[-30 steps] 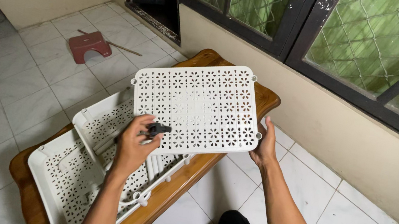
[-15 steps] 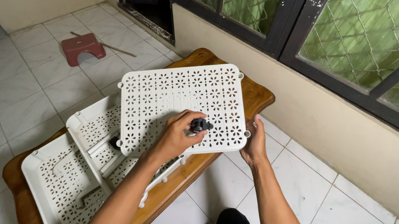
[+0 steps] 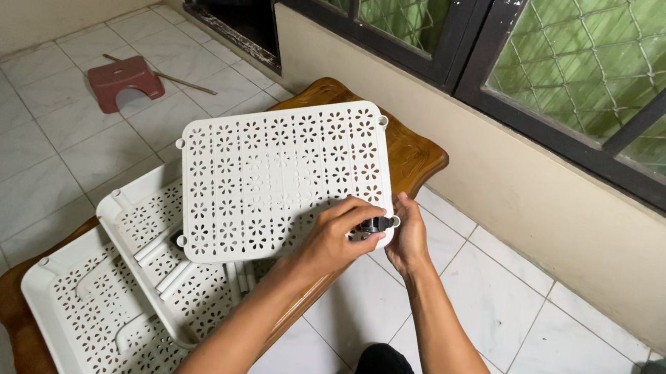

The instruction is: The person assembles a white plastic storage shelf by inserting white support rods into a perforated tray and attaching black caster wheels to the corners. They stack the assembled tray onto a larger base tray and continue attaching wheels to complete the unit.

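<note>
While the white perforated shelf panel [image 3: 279, 176] is held tilted above the wooden table [image 3: 411, 150], a small black caster wheel [image 3: 373, 225] sits pinched in the left hand [image 3: 335, 239] right at the panel's near right corner. The right hand [image 3: 406, 239] grips that same corner from the outer side, fingers closed around its edge. Below lie more white perforated trays [image 3: 112, 304] on the table, and a red stool [image 3: 120, 82] stands well apart on the tiled floor [image 3: 10, 162].
</note>
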